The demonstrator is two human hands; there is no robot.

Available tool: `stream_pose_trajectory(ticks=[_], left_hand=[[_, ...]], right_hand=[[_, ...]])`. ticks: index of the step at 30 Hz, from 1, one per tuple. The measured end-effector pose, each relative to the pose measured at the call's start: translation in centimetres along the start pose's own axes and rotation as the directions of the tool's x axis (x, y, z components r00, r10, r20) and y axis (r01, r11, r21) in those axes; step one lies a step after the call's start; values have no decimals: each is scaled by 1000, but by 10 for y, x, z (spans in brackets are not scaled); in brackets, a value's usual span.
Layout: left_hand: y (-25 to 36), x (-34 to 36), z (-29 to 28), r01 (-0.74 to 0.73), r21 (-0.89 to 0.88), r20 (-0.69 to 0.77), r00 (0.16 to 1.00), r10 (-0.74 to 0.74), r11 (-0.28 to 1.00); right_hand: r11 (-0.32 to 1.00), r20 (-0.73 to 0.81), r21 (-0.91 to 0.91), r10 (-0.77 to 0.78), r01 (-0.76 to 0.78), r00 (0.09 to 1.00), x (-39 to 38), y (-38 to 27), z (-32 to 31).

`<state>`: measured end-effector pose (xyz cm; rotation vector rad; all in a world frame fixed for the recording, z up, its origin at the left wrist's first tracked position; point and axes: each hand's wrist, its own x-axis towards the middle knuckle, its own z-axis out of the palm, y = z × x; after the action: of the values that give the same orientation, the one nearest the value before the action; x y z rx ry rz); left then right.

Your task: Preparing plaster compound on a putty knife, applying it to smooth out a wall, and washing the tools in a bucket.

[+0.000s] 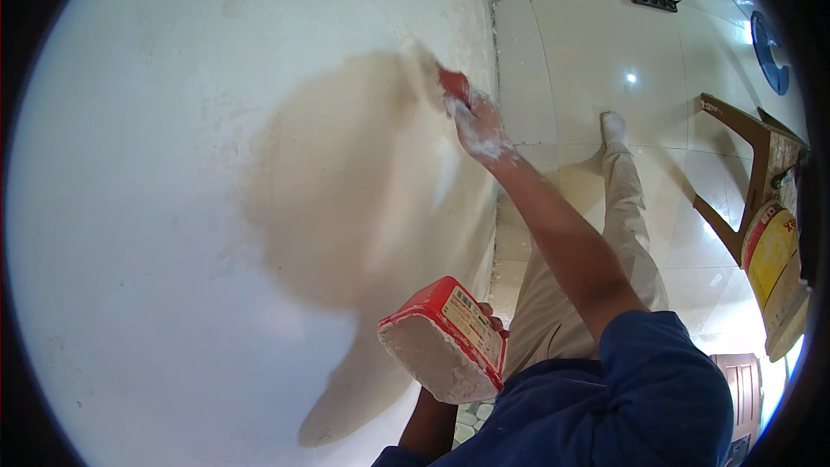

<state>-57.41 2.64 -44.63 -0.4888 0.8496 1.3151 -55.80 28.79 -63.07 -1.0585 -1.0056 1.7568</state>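
We judge the spreading step is in hand: our right hand (478, 128), closed and smeared white, presses a red-handled putty knife (454, 85) to the white plastered wall (173, 207) at the far edge of the tan damp patch (346, 190). Our left hand (493, 322), mostly hidden, grips a red rectangular tub of white filler (443, 350), near and low, its pale label facing right. Next move probably calls for a steady, flat stroke. At right, a yellow-and-red labelled bucket (769, 251) sits by a wooden stool (743, 173).

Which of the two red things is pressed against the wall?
The red-handled tool in the right hand, up at the wall; the red tub in the left hand hangs clear.
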Motion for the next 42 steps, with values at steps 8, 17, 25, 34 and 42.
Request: stream_pose_trajectory(ticks=[8, 17, 25, 34, 42], left_hand=[[8, 7, -20, 23, -40, 14, 1000, -23, 999], [17, 14, -20, -15, -61, -45, 999, 12, 998], [-22, 23, 33, -58, 62, 22, 998, 57, 996], [-42, -4, 44, 1, 31, 86, 996, -4, 1000], [-1, -37, 6, -12, -20, 135, 991, 15, 1000]], right_hand=[[861, -203, -478, -303, 175, 931, 20, 44, 69], [874, -247, -415, -376, 254, 893, -15, 33, 99], [885, 39, -350, -312, 306, 949, -67, -25, 55], [195, 318, 876, 451, -441, 834, -73, -13, -53], [550, 199, 738, 376, -390, 905, -58, -10, -13]])
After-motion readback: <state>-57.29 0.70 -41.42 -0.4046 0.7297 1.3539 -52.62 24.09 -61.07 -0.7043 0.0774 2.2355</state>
